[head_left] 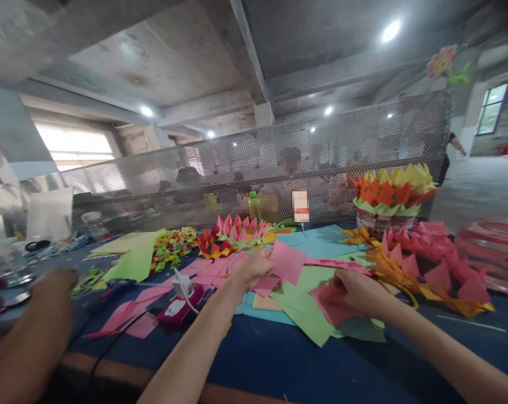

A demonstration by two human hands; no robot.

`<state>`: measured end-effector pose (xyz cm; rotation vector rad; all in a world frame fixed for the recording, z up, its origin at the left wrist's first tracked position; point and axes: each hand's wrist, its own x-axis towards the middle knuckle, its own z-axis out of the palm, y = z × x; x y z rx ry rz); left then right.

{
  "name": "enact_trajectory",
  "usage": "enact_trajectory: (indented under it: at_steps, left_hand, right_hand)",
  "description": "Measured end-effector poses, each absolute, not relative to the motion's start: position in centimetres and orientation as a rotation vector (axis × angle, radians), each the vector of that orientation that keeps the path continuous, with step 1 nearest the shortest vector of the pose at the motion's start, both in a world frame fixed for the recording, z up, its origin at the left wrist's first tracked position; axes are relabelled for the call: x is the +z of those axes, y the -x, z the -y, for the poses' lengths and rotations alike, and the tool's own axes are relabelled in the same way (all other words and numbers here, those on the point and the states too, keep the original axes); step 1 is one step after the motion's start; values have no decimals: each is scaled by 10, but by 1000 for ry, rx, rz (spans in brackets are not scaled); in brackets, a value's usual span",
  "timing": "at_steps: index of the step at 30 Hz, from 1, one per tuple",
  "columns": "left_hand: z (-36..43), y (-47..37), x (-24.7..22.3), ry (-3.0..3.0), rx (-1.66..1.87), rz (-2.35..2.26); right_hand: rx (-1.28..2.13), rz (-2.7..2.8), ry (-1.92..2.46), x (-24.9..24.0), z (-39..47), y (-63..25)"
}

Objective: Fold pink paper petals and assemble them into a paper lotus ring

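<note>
My left hand (254, 268) pinches a square sheet of pink paper (288, 262) at its left edge, raised a little over the table. More pink paper (266, 285) lies just beneath it. To the right, my right hand (355, 289) is closed at the top of another pink paper piece (332, 303), which hangs over green sheets (308, 300). Its fingertips are partly hidden. Between and behind the hands lies a narrow folded pink strip (336, 264). Blue sheets (313, 242) spread out farther back.
A purple power strip (180, 306) with a white plug sits left of my left arm. A co-worker's arm (47, 320) reaches in at far left. Paper petals (437, 269) and a petalled basket (388, 193) stand right, before a perforated metal screen (254, 163).
</note>
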<state>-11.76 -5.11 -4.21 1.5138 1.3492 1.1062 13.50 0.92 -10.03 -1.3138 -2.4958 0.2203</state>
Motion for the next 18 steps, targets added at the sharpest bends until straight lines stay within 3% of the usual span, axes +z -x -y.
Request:
enact_trajectory:
  at_steps: [5, 12, 18]
  left_hand:
    - [42, 121, -56, -1339, 1112, -1246]
    - [44, 140, -37, -1154, 1814, -1345]
    - [43, 143, -50, -1329, 1628, -1481]
  right_hand:
    - [326, 2455, 1280, -103, -15, -132]
    - [539, 2115, 1113, -85, -18, -134]
    - [922, 1868, 886, -81, -15, -130]
